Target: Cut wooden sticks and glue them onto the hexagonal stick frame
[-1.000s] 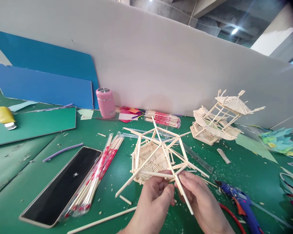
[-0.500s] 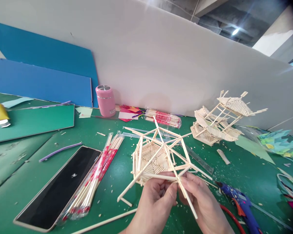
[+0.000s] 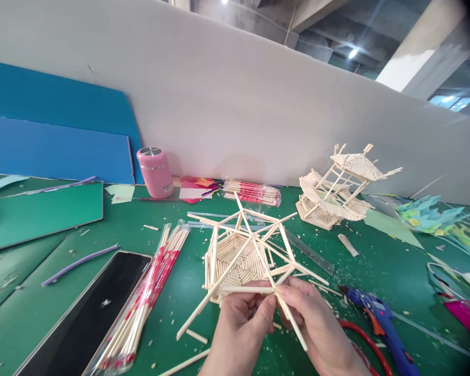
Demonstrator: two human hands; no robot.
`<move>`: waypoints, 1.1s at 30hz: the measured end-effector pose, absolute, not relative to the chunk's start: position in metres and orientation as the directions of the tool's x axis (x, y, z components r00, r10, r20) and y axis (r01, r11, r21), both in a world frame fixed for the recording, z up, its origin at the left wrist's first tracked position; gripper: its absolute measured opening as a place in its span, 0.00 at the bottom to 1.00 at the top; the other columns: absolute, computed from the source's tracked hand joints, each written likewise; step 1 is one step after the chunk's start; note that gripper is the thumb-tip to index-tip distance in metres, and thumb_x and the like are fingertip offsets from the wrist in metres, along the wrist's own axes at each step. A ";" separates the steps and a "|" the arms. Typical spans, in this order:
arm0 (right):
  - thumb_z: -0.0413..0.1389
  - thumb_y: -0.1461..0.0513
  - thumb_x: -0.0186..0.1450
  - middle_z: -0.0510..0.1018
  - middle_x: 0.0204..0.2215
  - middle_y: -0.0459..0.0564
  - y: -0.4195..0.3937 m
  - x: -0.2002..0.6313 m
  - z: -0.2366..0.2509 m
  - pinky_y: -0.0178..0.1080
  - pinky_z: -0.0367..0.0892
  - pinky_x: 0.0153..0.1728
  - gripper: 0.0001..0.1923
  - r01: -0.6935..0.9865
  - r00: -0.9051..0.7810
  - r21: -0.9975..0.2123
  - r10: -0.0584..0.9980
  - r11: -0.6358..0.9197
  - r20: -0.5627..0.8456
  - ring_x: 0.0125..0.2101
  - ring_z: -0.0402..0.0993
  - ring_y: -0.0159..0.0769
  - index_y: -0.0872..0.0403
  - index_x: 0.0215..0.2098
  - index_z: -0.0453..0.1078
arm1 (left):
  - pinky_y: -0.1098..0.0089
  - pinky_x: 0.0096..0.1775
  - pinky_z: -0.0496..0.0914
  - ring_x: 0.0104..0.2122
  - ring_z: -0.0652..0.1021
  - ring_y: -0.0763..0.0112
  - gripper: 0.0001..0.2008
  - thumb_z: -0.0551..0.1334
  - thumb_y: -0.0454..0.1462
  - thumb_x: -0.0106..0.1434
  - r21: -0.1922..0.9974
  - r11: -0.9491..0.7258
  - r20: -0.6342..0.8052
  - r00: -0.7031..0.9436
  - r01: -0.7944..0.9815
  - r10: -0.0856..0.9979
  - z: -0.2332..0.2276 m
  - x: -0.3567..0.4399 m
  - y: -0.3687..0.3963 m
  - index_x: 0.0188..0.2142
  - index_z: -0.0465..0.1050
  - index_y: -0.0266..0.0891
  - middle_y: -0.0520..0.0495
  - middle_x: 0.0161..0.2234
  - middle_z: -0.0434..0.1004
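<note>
1. The left hand [image 3: 241, 326] and the right hand [image 3: 315, 326] sit low in the middle of the frame, and both pinch the stick house [image 3: 245, 256].
2. The stick house sits tipped over the green surface [image 3: 180, 292].
3. A blue glue gun [image 3: 379, 321] lies at the lower right.
4. A pink cup [image 3: 153, 172] stands at the upper left.

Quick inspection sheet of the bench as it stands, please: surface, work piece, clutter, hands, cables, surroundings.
Surface: green mat, strewn with wood chips.
Job's things: stick frame, hexagonal, tilted, held at its near edge.
Clutter: stick packs, black tablet, ruler, glue gun, pink flask, finished stick model.
Grippers: left hand and right hand both pinch the frame's sticks.
Cables: red cord by the glue gun.
Surroundings: white partition, blue boards.
</note>
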State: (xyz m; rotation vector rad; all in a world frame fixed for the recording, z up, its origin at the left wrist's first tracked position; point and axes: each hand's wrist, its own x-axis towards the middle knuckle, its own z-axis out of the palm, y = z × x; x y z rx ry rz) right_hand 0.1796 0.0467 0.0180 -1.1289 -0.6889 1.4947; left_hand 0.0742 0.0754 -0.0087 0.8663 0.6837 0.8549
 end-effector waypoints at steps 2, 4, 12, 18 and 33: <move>0.54 0.58 0.59 0.74 0.19 0.47 0.047 0.181 0.016 0.32 0.57 0.20 0.11 -0.399 0.039 -0.887 0.962 -0.233 -0.270 0.21 0.66 0.32 0.56 0.31 0.75 | 0.77 0.22 0.59 0.18 0.63 0.77 0.12 0.65 0.43 0.51 0.864 0.371 -0.177 0.486 -0.339 0.856 -0.009 0.074 0.075 0.29 0.75 0.34 0.53 0.17 0.67; 0.53 0.59 0.60 0.74 0.20 0.47 0.047 0.182 0.015 0.31 0.57 0.20 0.10 -0.402 0.027 -0.888 0.967 -0.223 -0.255 0.21 0.65 0.30 0.56 0.31 0.74 | 0.77 0.22 0.59 0.18 0.63 0.78 0.12 0.65 0.43 0.51 0.867 0.372 -0.183 0.482 -0.332 0.857 -0.008 0.073 0.074 0.30 0.75 0.35 0.53 0.18 0.67; 0.52 0.62 0.60 0.73 0.20 0.45 0.046 0.181 0.016 0.32 0.62 0.23 0.09 -0.427 0.033 -0.874 0.962 -0.233 -0.272 0.21 0.65 0.29 0.56 0.31 0.74 | 0.78 0.21 0.57 0.17 0.61 0.79 0.13 0.65 0.43 0.51 0.879 0.359 -0.180 0.478 -0.315 0.860 -0.007 0.075 0.075 0.28 0.75 0.34 0.55 0.14 0.63; 0.52 0.62 0.59 0.72 0.19 0.45 0.046 0.181 0.017 0.32 0.62 0.21 0.10 -0.424 0.050 -0.877 0.961 -0.227 -0.272 0.20 0.64 0.29 0.57 0.29 0.74 | 0.78 0.21 0.56 0.17 0.61 0.79 0.12 0.65 0.43 0.51 0.873 0.367 -0.189 0.472 -0.320 0.861 -0.003 0.074 0.074 0.27 0.76 0.35 0.56 0.14 0.62; 0.53 0.61 0.61 0.75 0.21 0.47 0.045 0.183 0.013 0.30 0.60 0.21 0.10 -0.458 -0.003 -0.856 0.963 -0.240 -0.269 0.21 0.67 0.28 0.56 0.34 0.75 | 0.78 0.15 0.46 0.12 0.53 0.82 0.16 0.64 0.47 0.50 0.915 0.310 -0.170 0.451 -0.258 0.876 -0.017 0.076 0.075 0.29 0.76 0.34 0.56 0.10 0.60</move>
